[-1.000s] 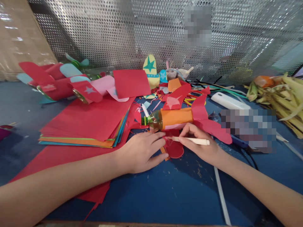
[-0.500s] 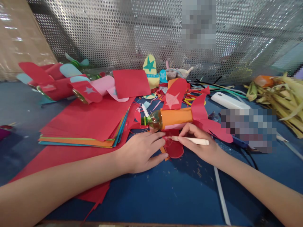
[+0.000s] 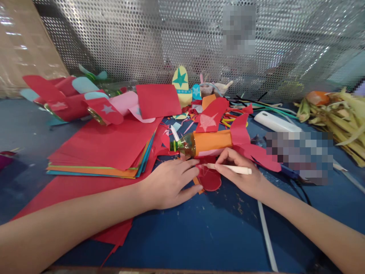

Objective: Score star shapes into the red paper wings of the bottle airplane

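Right hand (image 3: 243, 175) pinches pen (image 3: 239, 169); left hand (image 3: 169, 184) lies flat

From my remote view, I have the pen gripped between the thumb and fingertips of the right hand. The barrel slants low, with its tip pointing left onto the wing (image 3: 210, 183), a rounded red paper piece marked with a faint star outline. I judge that this low grip keeps the drawn lines visible to me.

The left hand is palm down, its fingers slightly spread and holding nothing between them. Its fingertips rest at the left edge of the wing, which I take to be a brace against sliding. An orange scrap (image 3: 201, 189) shows beside the thumb.

The wing is on the bench (image 3: 199, 236), at the near side of the bottle (image 3: 188, 144) and between the two hands. I cannot tell whether it is joined to the bottle.

The bottle lies on its side with its neck to my left, wrapped in orange paper. A far wing (image 3: 212, 114) on its other side bears a pale star, possibly placed to serve as a pattern. Red fins (image 3: 240, 129) stand at its base.

The paper stack (image 3: 102, 144) sits to the left, beyond my forearm, presumably to keep sheets within reach yet out of the drawing area.
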Available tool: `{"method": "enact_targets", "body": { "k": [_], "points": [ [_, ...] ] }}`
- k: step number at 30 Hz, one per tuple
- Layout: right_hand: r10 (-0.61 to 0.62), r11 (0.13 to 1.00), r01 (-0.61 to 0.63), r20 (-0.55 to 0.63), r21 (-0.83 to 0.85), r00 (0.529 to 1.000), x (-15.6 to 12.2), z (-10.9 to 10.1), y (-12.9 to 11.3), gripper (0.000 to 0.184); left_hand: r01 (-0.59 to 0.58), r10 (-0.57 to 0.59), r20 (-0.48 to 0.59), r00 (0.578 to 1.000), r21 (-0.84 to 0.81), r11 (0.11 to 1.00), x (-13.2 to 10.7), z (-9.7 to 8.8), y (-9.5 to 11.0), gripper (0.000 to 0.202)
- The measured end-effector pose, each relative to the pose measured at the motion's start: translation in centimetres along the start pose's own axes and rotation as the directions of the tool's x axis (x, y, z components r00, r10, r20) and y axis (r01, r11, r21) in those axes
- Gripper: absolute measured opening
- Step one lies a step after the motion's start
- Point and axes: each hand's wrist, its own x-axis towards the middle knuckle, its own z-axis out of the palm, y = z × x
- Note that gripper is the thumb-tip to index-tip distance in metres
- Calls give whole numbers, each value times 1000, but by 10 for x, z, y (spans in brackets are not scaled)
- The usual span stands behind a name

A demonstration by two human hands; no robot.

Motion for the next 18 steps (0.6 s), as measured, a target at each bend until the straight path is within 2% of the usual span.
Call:
{"method": "enact_targets", "body": {
  "k": [14, 18],
  "points": [
    [10, 999, -12, 31, 40, 999, 0, 1, -1, 20, 3, -3, -5, 1000, 5, 1000, 0, 0, 0, 38],
    [-1, 1000, 1, 22, 5, 1000, 1, 1, -2, 20, 6, -6, -3, 1000, 2, 1000, -1, 1, 0, 37]
  ]
}}
